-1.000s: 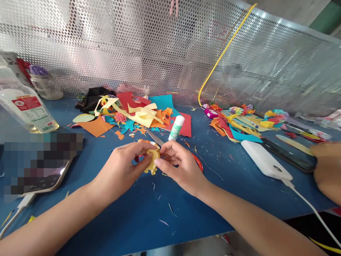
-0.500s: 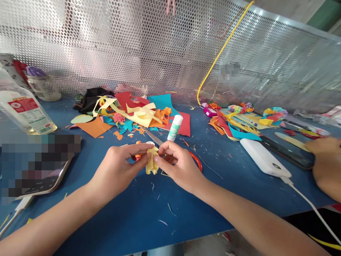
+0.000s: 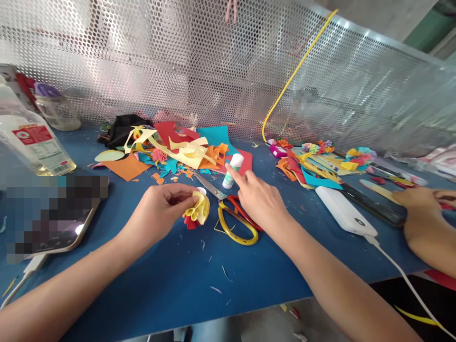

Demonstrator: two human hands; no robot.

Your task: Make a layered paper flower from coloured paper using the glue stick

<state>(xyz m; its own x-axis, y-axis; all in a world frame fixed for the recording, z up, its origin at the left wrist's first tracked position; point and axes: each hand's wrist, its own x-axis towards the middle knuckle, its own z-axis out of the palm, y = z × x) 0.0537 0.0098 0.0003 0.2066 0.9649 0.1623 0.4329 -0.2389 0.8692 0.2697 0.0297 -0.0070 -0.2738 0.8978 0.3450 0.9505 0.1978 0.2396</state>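
Note:
A crinkled yellow paper piece (image 3: 200,208) is pinched between the thumb and fingers of my left hand (image 3: 162,209). Red and orange paper (image 3: 191,222) shows just under it. My right hand (image 3: 261,198) is at the white and green glue stick (image 3: 232,172), its index finger stretched out beside the cap and the other fingers partly curled. It holds nothing that I can see. Scissors (image 3: 233,216) with red and yellow handles lie between my hands, partly under the right one, blades pointing up and left.
Colored paper scraps (image 3: 188,152) pile up behind. Left are a phone (image 3: 81,232) and a bottle (image 3: 39,142). A white power bank (image 3: 345,211) with a cable lies right, near another person's hands (image 3: 420,204). Perforated metal (image 3: 160,61) stands behind.
My right hand has let go of the yellow paper and moved right and up to the glue stick, uncovering the scissors. My left hand keeps the paper, whose folds now face another way.

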